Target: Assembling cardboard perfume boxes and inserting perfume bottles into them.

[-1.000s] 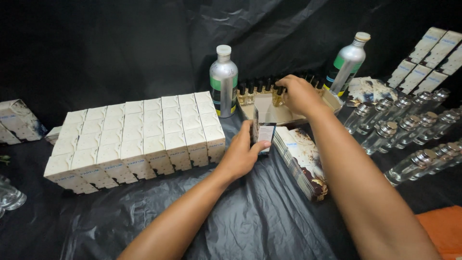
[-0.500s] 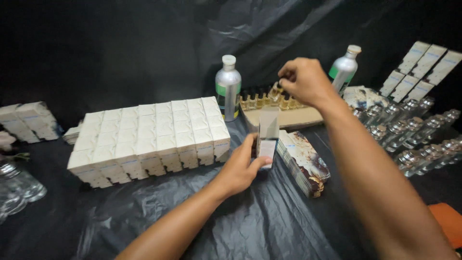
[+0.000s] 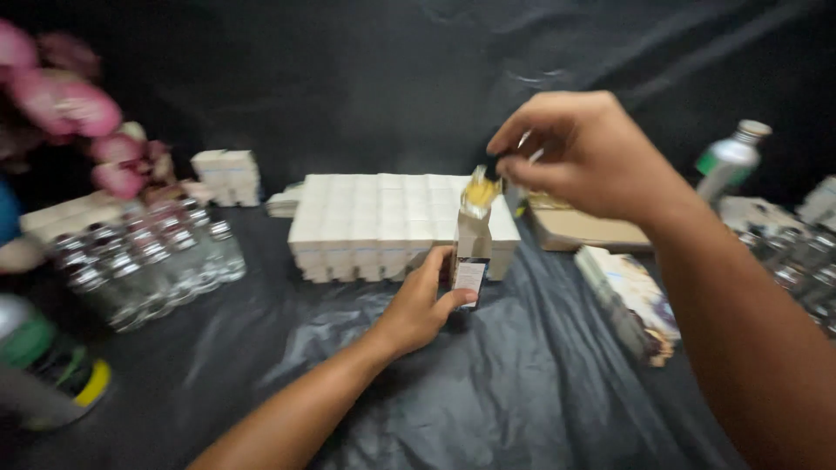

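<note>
My left hand (image 3: 424, 304) grips a small upright carton (image 3: 471, 261) with its top flap open, standing on the black sheet. My right hand (image 3: 585, 155) is raised above it and pinches a small vial (image 3: 480, 192) with yellowish contents by its dark cap. The vial hangs right over the carton's open top. Behind the carton stands a block of several closed white cartons (image 3: 379, 220) in tight rows.
Several clear capped bottles (image 3: 148, 259) crowd the left, with pink flowers (image 3: 83, 122) behind them. A silver and green bottle (image 3: 730, 159) stands at the right, another (image 3: 39, 370) lies near left. A tray of vials (image 3: 579, 224) and flat printed cartons (image 3: 633, 300) lie right.
My right hand has lifted a vial from the tray and brought it left over the carton. The view has swung left, bringing the clear bottles and flowers into sight.
</note>
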